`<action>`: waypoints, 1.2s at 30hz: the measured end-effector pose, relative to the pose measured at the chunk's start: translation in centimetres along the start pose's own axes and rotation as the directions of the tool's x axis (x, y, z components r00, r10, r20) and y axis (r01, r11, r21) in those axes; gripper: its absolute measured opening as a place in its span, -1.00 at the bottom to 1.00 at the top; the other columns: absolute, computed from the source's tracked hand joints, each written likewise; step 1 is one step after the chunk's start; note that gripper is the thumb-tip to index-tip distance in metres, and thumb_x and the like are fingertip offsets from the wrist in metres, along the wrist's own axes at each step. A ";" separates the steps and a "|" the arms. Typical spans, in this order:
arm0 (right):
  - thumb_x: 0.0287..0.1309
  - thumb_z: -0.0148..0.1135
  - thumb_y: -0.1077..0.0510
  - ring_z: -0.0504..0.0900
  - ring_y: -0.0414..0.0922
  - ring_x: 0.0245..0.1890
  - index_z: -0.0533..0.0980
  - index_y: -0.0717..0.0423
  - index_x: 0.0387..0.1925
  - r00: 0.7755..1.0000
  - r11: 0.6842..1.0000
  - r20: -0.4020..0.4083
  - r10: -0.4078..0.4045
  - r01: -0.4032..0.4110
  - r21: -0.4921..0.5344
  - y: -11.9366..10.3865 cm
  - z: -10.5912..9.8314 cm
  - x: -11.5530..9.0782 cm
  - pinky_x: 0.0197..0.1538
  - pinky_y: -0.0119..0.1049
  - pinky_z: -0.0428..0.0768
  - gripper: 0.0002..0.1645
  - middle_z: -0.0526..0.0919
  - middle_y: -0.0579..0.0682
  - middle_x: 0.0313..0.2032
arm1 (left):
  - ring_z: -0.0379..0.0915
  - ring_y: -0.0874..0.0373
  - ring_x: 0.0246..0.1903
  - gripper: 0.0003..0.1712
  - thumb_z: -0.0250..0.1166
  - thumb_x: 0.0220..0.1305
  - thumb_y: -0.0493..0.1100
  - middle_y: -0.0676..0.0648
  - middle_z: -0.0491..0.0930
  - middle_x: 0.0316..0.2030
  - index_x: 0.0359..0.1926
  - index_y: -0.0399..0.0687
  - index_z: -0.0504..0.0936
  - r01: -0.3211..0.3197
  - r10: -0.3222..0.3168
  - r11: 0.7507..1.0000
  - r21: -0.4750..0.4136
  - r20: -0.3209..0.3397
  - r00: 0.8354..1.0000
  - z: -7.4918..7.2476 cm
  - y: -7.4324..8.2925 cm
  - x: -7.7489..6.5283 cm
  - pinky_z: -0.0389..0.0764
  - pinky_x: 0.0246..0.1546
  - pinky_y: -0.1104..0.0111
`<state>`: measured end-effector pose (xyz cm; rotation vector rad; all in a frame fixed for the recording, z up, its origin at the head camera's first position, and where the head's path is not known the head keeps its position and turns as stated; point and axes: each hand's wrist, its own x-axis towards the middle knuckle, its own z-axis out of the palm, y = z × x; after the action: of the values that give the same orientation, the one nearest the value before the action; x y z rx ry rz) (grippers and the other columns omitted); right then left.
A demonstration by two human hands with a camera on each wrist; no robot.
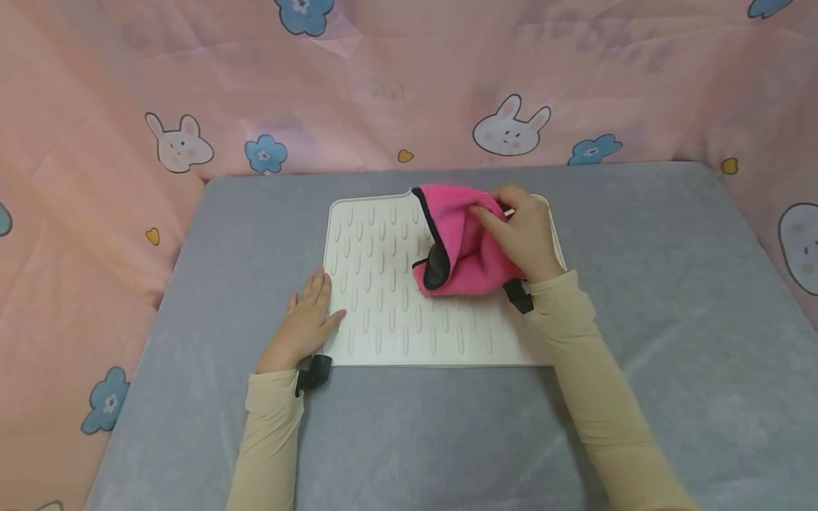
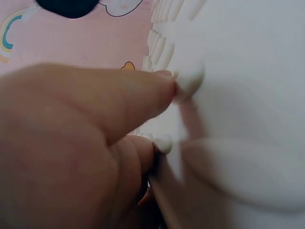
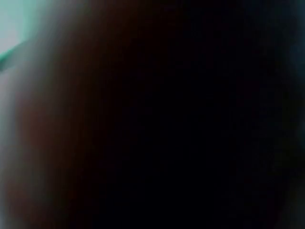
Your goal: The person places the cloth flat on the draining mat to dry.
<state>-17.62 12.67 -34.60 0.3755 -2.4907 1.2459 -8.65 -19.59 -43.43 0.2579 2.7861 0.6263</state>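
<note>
R hand (image 1: 525, 233) pinches pink cloth (image 1: 468, 245) over white mat (image 1: 377, 291) on grey table (image 1: 409, 433); L hand (image 1: 302, 323) on mat's L edge w/ fingers straight, thumb apart

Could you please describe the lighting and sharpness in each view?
Head view: fairly even light, the bright pink, black-edged fleecy cloth clear; left wrist view: the left hand looms close, with soft shadow on the white rectangular ribbed mat; right wrist view: mostly black and badly blurred, with a pale greenish upper-left corner.
</note>
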 end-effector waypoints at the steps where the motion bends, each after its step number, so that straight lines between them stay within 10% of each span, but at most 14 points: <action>1: 0.13 0.34 0.20 0.54 0.00 -0.31 0.62 0.35 -0.24 0.999 0.999 0.032 0.024 -0.024 -0.022 0.4 0.1 -0.3 -0.25 -0.27 0.47 -0.75 0.64 0.21 -0.30 | -0.47 -0.19 0.43 -0.16 -0.02 0.44 0.00 -0.30 -0.35 0.45 0.42 -0.45 -0.19 0.000 0.000 1.000 0.000 0.000 1.000 0.0 0.0 0.0 -0.36 0.32 -0.16; 8: 0.20 0.25 0.11 0.50 0.07 -0.37 0.57 0.29 -0.20 0.969 0.978 0.213 0.129 -0.088 -0.189 3.2 0.6 -2.0 -0.30 -0.11 0.41 -0.71 0.57 0.19 -0.38 | -0.47 -0.19 0.43 -0.16 -0.02 0.44 0.00 -0.30 -0.35 0.45 0.42 -0.46 -0.19 -0.005 0.005 1.000 -0.004 -0.007 1.000 -0.2 0.2 0.2 -0.36 0.31 -0.17; 16: 0.20 0.25 0.12 0.40 -0.02 -0.55 0.38 0.15 -0.60 0.906 0.954 0.368 0.210 -0.109 -0.278 5.2 1.0 -2.6 -0.44 -0.23 0.35 -0.66 0.35 0.06 -0.60 | -0.43 -0.20 0.43 -0.16 0.04 0.42 -0.03 -0.31 -0.34 0.45 0.42 -0.46 -0.14 0.001 -0.001 1.000 -0.027 0.005 1.000 -0.6 0.5 0.0 -0.33 0.31 -0.18; 26: 0.30 0.10 -0.13 0.49 0.05 -0.15 0.50 0.21 0.08 0.830 0.961 0.488 0.269 -0.262 -0.084 5.8 -1.7 -2.2 -0.10 -0.14 0.50 -0.46 0.58 0.19 -0.15 | 0.20 -0.15 0.29 -0.33 0.30 0.26 -0.06 -0.29 0.33 0.27 0.26 -0.38 0.37 -0.262 0.261 0.965 -0.010 -0.040 0.964 -3.0 7.5 1.0 0.17 0.29 0.04; 31: 0.43 -0.07 -0.02 0.52 0.12 0.00 0.44 0.32 0.15 0.839 0.941 0.468 0.278 -0.336 0.044 6.3 -3.4 -2.3 0.14 -0.02 0.44 -0.47 0.54 0.28 0.01 | 0.37 -0.05 0.16 -0.36 0.41 0.14 -0.13 -0.20 0.46 0.14 0.19 -0.31 0.47 -0.357 0.357 0.934 0.004 -0.061 0.932 -0.7 10.6 3.7 0.35 0.20 0.22; 36: 0.37 0.06 0.12 0.54 0.12 -0.06 0.48 0.34 0.09 0.864 0.956 0.410 0.291 -0.280 -0.087 7.0 -3.7 -2.5 0.08 -0.03 0.48 -0.59 0.57 0.27 -0.03 | 0.42 -0.03 0.03 -0.42 0.46 0.07 -0.17 -0.19 0.47 0.02 0.13 -0.26 0.54 -0.384 0.384 0.923 0.039 -0.195 0.903 1.8 11.4 5.5 0.46 0.06 0.24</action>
<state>-17.29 19.92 -38.55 0.2991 -3.0187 1.3603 -12.05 -7.47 -41.23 0.8027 2.9466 0.7791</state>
